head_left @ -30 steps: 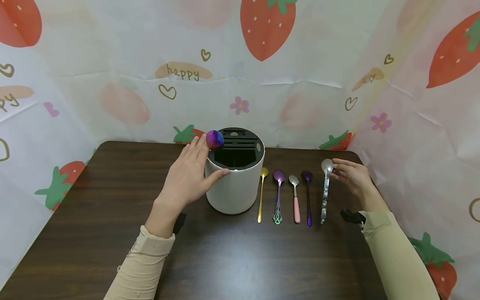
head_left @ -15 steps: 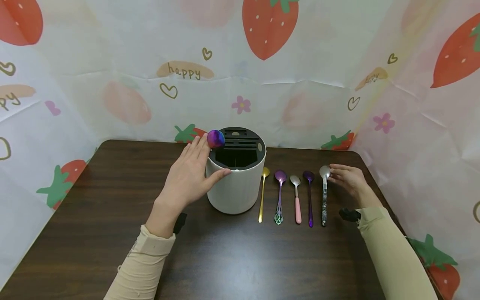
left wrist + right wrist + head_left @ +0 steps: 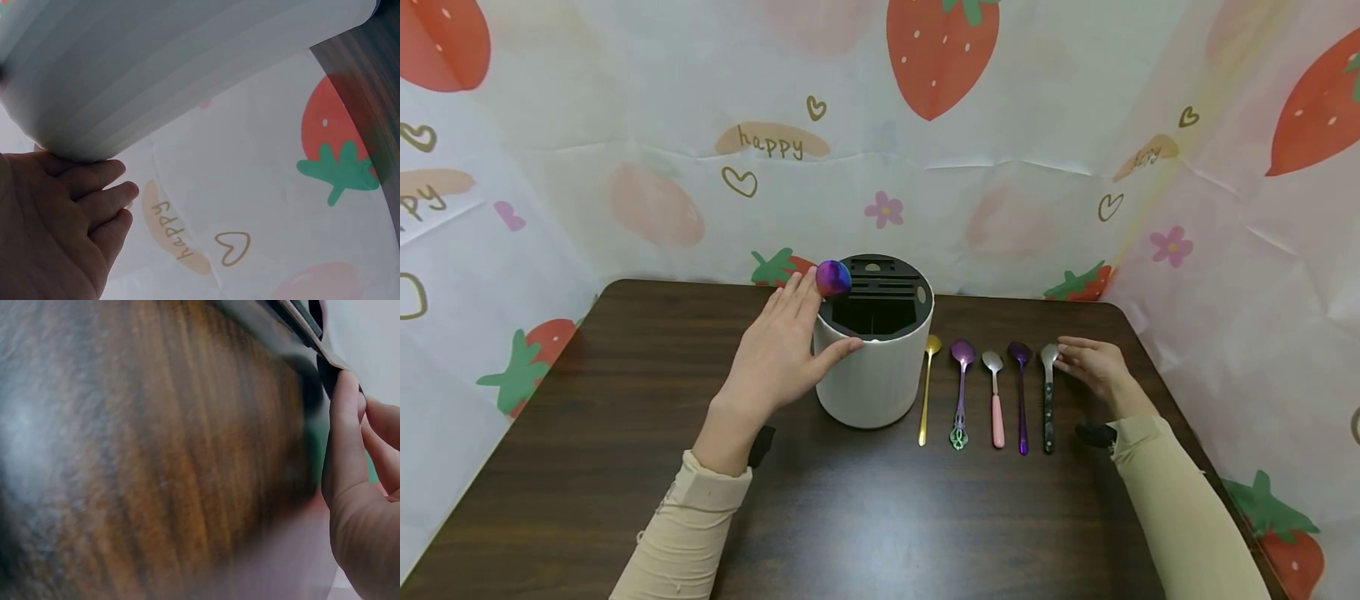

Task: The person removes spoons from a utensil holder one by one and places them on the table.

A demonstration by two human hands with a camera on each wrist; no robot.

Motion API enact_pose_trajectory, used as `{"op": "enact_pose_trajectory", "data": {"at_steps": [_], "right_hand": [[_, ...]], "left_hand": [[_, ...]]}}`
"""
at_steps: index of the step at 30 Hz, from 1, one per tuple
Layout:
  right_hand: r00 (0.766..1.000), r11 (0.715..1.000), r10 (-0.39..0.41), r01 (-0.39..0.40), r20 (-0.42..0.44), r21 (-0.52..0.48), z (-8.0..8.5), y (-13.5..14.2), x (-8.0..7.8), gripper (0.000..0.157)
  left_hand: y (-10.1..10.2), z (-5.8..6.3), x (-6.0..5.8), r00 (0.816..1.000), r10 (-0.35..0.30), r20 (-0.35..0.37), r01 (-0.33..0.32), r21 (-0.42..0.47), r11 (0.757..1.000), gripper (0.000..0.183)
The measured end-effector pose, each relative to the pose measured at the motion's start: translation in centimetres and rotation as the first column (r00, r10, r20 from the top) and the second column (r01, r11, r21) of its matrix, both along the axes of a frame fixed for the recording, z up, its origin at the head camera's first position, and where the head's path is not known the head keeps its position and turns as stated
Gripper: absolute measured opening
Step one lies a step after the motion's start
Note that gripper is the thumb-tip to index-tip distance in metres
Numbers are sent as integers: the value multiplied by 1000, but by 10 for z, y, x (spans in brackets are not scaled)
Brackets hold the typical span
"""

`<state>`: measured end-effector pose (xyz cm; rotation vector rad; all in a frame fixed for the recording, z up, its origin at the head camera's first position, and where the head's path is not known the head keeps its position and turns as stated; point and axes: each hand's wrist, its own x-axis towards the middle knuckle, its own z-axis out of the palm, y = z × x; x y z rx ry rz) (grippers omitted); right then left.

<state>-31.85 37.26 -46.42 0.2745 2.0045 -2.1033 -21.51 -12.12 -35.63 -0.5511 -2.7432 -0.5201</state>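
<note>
The left hand rests with spread fingers against the white holder, steadying it; one iridescent spoon already stands in its slots. The right hand touches the bowl of the silver spoon, grip loosely bent, apparently not yet pinching. Five spoons lie in a row on the surface, judged left to load

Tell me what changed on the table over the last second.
The right hand slid the silver spoon leftward, closing the gap to the dark purple spoon and straightening it into the row; its fingers touch the bowl end. The left hand stayed against the white holder, and the other spoons did not move.
</note>
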Motion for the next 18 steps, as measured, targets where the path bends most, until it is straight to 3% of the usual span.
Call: {"op": "enact_pose_trajectory", "data": {"at_steps": [11,18], "right_hand": [[1000,1000,-2,3,-31,11,-6,3,4,57],[999,982,-31,37,-38,183,-1,3,11,55]], "left_hand": [[0,-1,0,1000,-5,-12,5,6,1000,103],[1,0,0,1000,-5,-3,5,4,1000,103]]}}
